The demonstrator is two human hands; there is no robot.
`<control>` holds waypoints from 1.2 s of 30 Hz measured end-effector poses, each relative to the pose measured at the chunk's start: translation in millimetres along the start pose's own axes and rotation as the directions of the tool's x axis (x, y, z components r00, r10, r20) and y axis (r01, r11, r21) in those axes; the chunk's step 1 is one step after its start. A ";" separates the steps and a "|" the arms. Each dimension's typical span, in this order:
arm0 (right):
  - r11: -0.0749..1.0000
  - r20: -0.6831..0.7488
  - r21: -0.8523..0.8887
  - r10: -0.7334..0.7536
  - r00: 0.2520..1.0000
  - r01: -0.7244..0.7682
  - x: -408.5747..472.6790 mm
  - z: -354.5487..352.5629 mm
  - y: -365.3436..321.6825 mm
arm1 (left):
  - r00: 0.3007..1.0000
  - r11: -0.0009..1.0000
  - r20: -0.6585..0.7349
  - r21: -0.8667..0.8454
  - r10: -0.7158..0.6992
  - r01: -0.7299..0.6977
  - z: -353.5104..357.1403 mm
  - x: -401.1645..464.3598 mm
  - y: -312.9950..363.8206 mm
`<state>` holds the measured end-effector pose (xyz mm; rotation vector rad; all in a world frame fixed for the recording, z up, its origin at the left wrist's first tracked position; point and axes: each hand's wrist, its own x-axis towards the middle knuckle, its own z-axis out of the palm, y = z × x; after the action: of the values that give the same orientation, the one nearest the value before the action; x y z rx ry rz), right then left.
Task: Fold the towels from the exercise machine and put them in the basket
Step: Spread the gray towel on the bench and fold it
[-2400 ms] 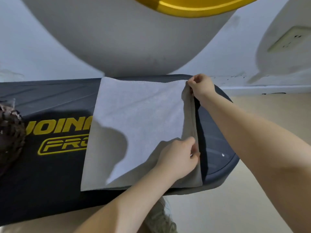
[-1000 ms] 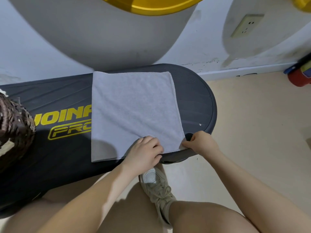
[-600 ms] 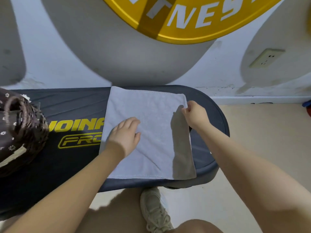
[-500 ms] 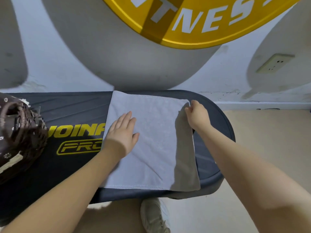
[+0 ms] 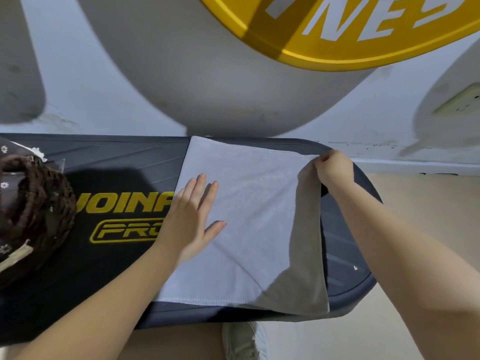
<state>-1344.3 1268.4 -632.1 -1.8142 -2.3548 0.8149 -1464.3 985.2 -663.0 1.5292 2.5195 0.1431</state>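
Note:
A pale grey towel (image 5: pixel 254 219) lies folded on the black deck of the exercise machine (image 5: pixel 109 266), over its right end. My left hand (image 5: pixel 192 216) rests flat on the towel's left part, fingers spread. My right hand (image 5: pixel 335 170) pinches the towel's far right corner and lifts it slightly off the deck. A dark brown wicker basket (image 5: pixel 31 209) stands on the deck at the left edge of view, partly cut off.
A white wall with a yellow round sign (image 5: pixel 350 29) is right behind the machine. A wall socket (image 5: pixel 459 102) is at the right. Beige floor (image 5: pixel 420 203) lies to the right. My shoe (image 5: pixel 244 341) stands below the deck's front edge.
My hands moved from the towel's near edge to its left part and far right corner. My left hand flattened on the towel; my right hand raised the corner a little.

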 end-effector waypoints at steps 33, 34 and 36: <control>0.349 0.459 -0.440 -0.704 0.541 0.827 -219.2 12.7 122.9 | 0.898 0.892 -0.153 0.265 0.413 -0.366 10.3 -117.9 -20.7; 0.384 0.443 -0.421 -0.704 0.556 0.822 -220.6 11.5 127.2 | 0.884 0.885 -0.183 0.275 0.431 -0.375 12.6 -118.8 -21.4; 0.422 0.394 -0.410 -0.717 0.575 0.808 -219.2 11.1 135.7 | 0.851 0.871 -0.242 0.295 0.466 -0.393 15.3 -118.3 -24.2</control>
<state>-1161.4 1086.7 -642.9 -0.4470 -3.2785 0.1192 -1428.9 868.9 -669.0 2.3295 2.4248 0.1591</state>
